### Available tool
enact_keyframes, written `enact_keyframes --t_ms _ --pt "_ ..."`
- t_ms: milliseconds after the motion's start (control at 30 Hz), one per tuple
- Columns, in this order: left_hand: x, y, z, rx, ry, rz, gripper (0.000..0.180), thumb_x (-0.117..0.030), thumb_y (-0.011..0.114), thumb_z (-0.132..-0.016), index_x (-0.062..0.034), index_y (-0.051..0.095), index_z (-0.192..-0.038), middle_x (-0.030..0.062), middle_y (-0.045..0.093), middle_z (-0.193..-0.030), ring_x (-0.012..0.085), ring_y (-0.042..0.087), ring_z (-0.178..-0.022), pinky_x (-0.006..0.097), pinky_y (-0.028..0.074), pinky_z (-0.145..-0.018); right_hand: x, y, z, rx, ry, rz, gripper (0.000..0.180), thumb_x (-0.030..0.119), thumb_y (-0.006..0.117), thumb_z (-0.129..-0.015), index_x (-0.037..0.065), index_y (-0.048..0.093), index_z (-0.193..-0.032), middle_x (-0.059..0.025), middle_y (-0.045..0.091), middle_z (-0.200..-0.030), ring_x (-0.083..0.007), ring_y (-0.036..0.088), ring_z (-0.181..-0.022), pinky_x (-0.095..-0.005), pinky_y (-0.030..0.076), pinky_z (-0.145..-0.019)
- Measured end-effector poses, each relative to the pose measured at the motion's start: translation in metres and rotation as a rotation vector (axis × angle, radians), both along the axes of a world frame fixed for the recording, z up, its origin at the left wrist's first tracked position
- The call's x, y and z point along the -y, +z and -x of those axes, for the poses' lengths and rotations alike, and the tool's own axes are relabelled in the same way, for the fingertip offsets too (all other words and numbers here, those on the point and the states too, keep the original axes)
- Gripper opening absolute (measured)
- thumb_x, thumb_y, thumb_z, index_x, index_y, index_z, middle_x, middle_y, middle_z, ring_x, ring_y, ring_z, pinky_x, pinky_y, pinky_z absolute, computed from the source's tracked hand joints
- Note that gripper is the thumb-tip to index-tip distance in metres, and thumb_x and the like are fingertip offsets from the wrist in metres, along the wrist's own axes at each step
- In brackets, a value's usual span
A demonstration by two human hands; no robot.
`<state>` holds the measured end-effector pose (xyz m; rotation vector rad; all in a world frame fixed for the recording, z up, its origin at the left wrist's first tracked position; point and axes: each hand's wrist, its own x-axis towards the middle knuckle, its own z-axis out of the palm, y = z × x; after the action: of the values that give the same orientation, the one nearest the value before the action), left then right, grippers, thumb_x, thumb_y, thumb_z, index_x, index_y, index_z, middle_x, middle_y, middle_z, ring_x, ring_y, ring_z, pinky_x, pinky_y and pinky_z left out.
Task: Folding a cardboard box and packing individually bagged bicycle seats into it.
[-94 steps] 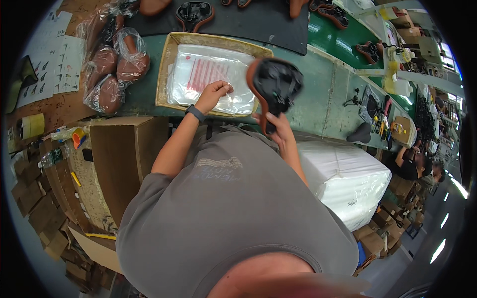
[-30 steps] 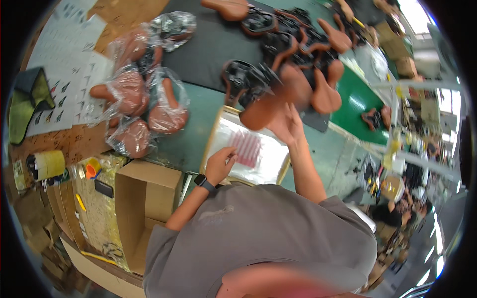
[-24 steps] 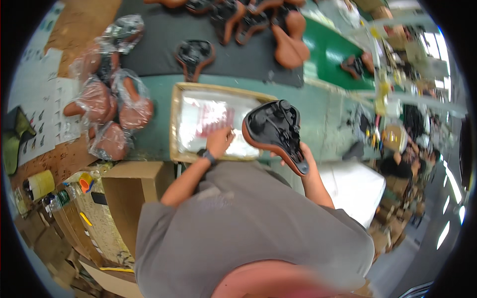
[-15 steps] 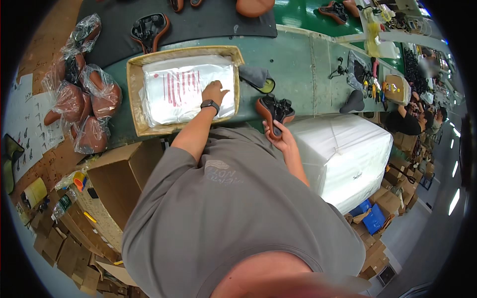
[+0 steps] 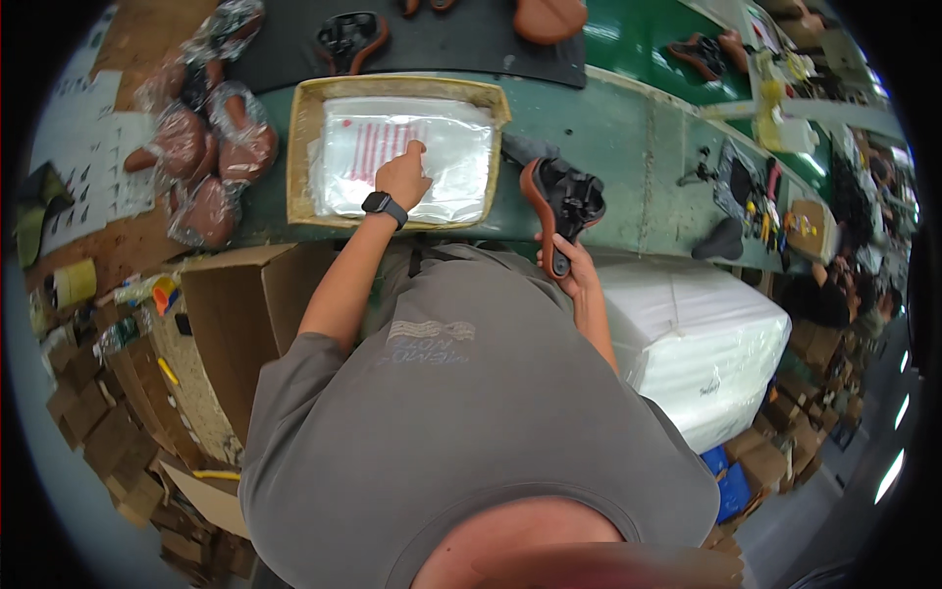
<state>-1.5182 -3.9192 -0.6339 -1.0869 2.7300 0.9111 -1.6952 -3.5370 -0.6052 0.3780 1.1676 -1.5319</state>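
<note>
My left hand, with a dark watch at the wrist, rests on a stack of clear plastic bags with red printing. Its forefinger is stretched out over the bags; no bag is visibly lifted. The stack lies inside a shallow yellowish-brown box on the green workbench. To the right of the box, my right hand is closed round the narrow nose of a bicycle saddle. This saddle is brown, and its black underside faces up toward me.
Several brown saddles wrapped in clear plastic lie left of the box. Unwrapped saddles, one with its underside up, lie on a black mat behind it. A white wrapped block stands at right, and an open carton at lower left.
My right hand has brought the saddle nearer and turned it, showing more of its underside. My left hand still rests on the bags, its forefinger now pointing forward. The whole view has shifted.
</note>
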Motion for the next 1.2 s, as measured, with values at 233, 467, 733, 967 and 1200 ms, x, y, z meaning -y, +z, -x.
enact_keyframes --t_ms 233,467,733,967,1200 --pt "0.017 0.052 -0.042 -0.184 0.235 -0.399 0.024 -0.029 0.089 -0.091 -0.0056 0.089 -0.096 0.0147 0.083 -0.085 0.0314 0.081 -0.082 0.043 0.061 -0.077 0.13 0.092 -0.019 -0.036 0.304 0.425 0.063 0.002 0.07 -0.102 -0.005 0.045 -0.16 -0.0251 0.068 -0.145 -0.0401 0.077 -0.12 -0.0488 0.07 -0.098" --pt "0.001 0.11 -0.072 -0.448 0.416 -0.812 0.008 -0.005 0.086 -0.094 -0.0024 0.079 -0.096 0.004 0.08 -0.092 0.0123 0.074 -0.08 0.031 0.061 -0.075 0.256 0.121 -0.047 -0.032 0.527 0.329 0.063 0.001 0.079 -0.096 0.0 0.048 -0.151 -0.0184 0.074 -0.125 -0.0296 0.08 -0.098 -0.0409 0.07 -0.085" --pt "0.094 0.171 -0.145 -0.838 0.591 -1.328 0.008 -0.01 0.078 -0.106 -0.0019 0.079 -0.108 0.0054 0.082 -0.105 0.0154 0.078 -0.098 0.032 0.062 -0.092 0.317 0.177 -0.044 -0.031 0.548 0.401 0.058 0.002 0.078 -0.094 -0.005 0.055 -0.147 -0.0186 0.074 -0.125 -0.0297 0.078 -0.103 -0.0386 0.066 -0.083" --pt "0.125 0.132 -0.108 -0.532 0.367 -0.87 0.014 -0.008 0.091 -0.089 -0.0005 0.08 -0.092 0.0134 0.083 -0.097 0.0165 0.077 -0.086 0.033 0.059 -0.077 0.395 0.168 -0.066 -0.102 0.752 0.233 0.056 0.008 0.079 -0.097 -0.006 0.057 -0.147 -0.022 0.074 -0.129 -0.0287 0.079 -0.103 -0.0385 0.068 -0.083" --pt "0.281 0.13 -0.202 -1.472 0.796 -1.665 0.015 -0.017 0.072 -0.111 -0.0076 0.072 -0.122 0.003 0.075 -0.109 0.0133 0.073 -0.105 0.032 0.062 -0.096 0.44 0.137 -0.048 0.303 0.096 0.594 0.051 0.01 0.082 -0.096 0.0 0.062 -0.143 -0.0118 0.07 -0.119 -0.0191 0.059 -0.092 -0.036 0.053 -0.08"
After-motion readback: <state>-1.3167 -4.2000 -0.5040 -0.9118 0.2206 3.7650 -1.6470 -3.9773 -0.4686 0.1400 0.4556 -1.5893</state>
